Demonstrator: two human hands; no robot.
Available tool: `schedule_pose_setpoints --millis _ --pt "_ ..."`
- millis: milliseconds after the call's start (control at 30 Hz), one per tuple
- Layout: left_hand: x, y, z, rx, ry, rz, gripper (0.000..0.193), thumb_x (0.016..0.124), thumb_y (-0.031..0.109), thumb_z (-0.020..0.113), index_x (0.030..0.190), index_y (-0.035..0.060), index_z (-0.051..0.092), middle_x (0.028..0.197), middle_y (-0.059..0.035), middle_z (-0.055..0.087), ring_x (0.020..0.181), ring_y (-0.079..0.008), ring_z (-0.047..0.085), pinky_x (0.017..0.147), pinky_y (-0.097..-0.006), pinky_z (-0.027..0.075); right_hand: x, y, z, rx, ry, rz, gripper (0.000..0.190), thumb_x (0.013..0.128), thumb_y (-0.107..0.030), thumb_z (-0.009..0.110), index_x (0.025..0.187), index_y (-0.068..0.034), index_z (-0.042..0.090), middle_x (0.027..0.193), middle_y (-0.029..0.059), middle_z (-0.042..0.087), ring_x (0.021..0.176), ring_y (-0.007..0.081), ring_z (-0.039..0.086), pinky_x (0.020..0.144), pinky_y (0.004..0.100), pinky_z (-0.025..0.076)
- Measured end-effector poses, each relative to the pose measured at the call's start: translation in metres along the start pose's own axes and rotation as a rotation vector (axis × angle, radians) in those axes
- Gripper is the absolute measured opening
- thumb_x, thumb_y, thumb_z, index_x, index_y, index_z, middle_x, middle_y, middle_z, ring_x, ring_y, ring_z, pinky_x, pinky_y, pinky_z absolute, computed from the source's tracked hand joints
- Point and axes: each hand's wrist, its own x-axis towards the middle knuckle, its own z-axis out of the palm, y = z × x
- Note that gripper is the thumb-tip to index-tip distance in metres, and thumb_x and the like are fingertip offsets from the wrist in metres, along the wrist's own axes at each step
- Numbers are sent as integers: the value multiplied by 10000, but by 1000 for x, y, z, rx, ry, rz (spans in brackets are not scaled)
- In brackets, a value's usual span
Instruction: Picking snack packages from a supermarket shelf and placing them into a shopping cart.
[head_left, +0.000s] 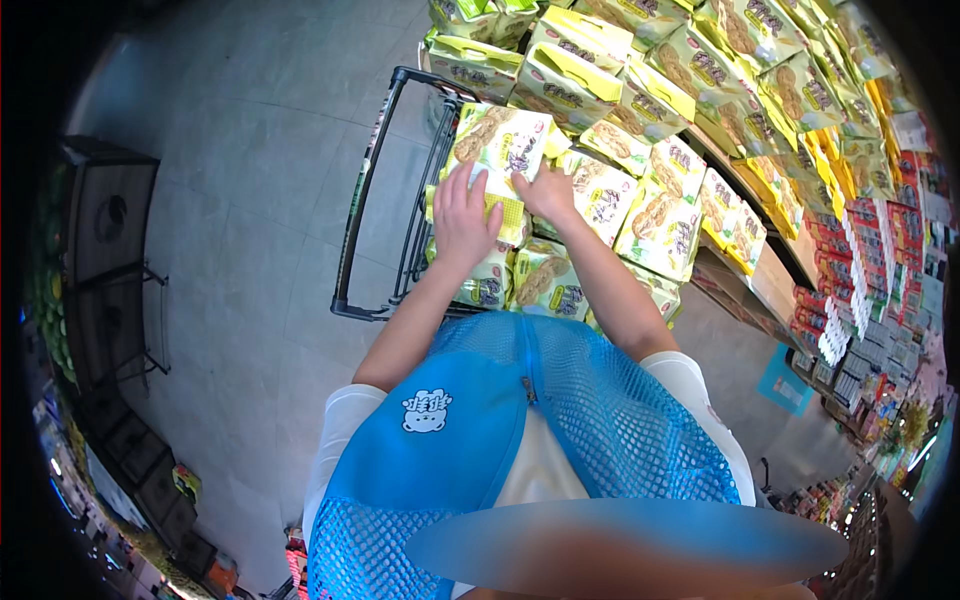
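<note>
Before me a shopping cart (420, 195) with a black handle is piled with green and yellow packages of snacks. My left hand (465, 221) lies flat, fingers spread, on the lower part of a white, green and yellow snack package (499, 139) at the pile's left. At that package's right edge is my right hand (549, 193), its thumb and fingertips against the package side; whether it grips the edge is hard to tell. Right of this hand, more snack packages (604, 196) lie flat in the cart, and another package (551, 277) shows below, close to my blue mesh vest.
Stacked snack packages (570, 86) stand beyond the cart and rise to the upper right. A wooden shelf edge (765, 277) runs along the right, with red packages (832, 270) further along. Dark crates (112, 217) line the far left, across a grey tiled floor (247, 187).
</note>
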Motion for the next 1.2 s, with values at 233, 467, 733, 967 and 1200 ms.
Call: schedule_pose_setpoints --millis 233,467,733,967,1200 --pt "17 -35 38 116 -257 -14 588 1000 417 590 1506 128 513 1610 -116 422 1498 -333 354 1240 -526 226 2 -2 -40 94 -209 -51 905 967 -703 479 1404 89 520 1260 346 640 1209 429 636 1035 498 499" --pt "12 -36 45 129 -236 -40 592 1005 441 561 1525 164 504 1615 -81 426 1521 -306 316 1263 -516 188 38 20 -154 -22 558 -182 516 893 -349 752 1268 -8 656 1283 231 673 1190 392 642 1016 474 506" --pt "11 -35 44 90 -261 -53 568 1018 417 560 1526 172 499 1610 -87 437 1518 -312 336 1252 -510 220 130 31 -158 -357 199 -283 923 873 -434 772 1575 -27 332 1520 262 474 1385 405 488 1186 465 388" --pt "13 -68 45 -77 -283 -76 496 1032 377 559 1473 149 555 1579 -82 484 1489 -308 397 1234 -486 273 114 6 -165 -495 104 -208 813 828 -604 772 1338 -9 551 1352 209 630 1268 401 574 1109 478 451" --pt "-11 -65 -14 -401 14 -223 324 987 174 633 1285 53 668 1367 -136 659 1266 -315 628 1063 -376 490 57 52 -163 -61 269 -134 780 784 -521 831 1263 26 548 1195 240 691 1105 404 677 965 470 541"
